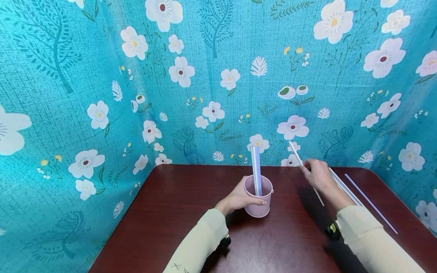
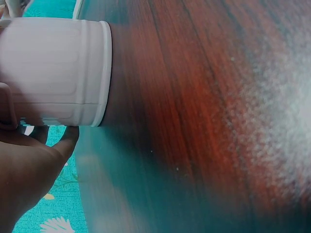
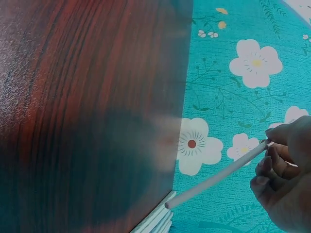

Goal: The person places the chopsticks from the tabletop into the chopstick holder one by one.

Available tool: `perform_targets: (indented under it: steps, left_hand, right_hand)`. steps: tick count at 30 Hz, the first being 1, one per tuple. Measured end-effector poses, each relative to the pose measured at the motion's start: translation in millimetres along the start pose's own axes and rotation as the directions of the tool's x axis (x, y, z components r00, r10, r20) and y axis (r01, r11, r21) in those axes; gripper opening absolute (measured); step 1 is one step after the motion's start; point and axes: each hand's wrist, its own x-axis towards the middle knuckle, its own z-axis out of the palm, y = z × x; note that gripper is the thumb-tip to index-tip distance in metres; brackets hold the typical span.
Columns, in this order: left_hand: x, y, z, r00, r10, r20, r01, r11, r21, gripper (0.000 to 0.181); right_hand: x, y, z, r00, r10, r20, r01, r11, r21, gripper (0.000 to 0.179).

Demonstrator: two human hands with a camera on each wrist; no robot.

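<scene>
A small pink bucket stands upright on the table, and my left hand grips it round its left side, thumb across the front. Several white and bluish straws lean upright inside it. In the left wrist view the bucket appears sideways with fingers against its wall. To the right, my right hand pinches a single white straw that slants above the table. The right wrist view shows that straw between thumb and fingertips, its lower end overlapping the loose white straws.
White straws lie side by side on the right of the dark wooden table, partly hidden by the right forearm. A bluish straw lies further right. A teal flowered cloth hangs behind the table and along its sides.
</scene>
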Motion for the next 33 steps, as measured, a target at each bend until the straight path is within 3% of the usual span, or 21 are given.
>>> perform_targets:
  steps: [5,15,33]
  left_hand:
    - [-0.1,0.5,0.1,1.0,-0.003,0.002,0.003,1.0,0.0,0.083]
    - [-1.2,1.3,0.0,1.0,-0.023,0.013,0.023,1.0,-0.006,0.081]
    - [-1.5,2.1,-0.6,1.0,-0.028,0.004,0.028,1.0,-0.004,0.083]
  right_hand:
    - [1.5,-6.8,-2.7,0.999,-0.038,-0.03,0.038,0.999,0.012,0.012]
    - [3.2,-25.5,-9.8,0.999,-0.039,-0.032,0.041,0.998,0.047,0.016]
    - [10.9,-73.6,-26.9,0.981,-0.094,-0.167,0.123,0.977,0.173,0.012]
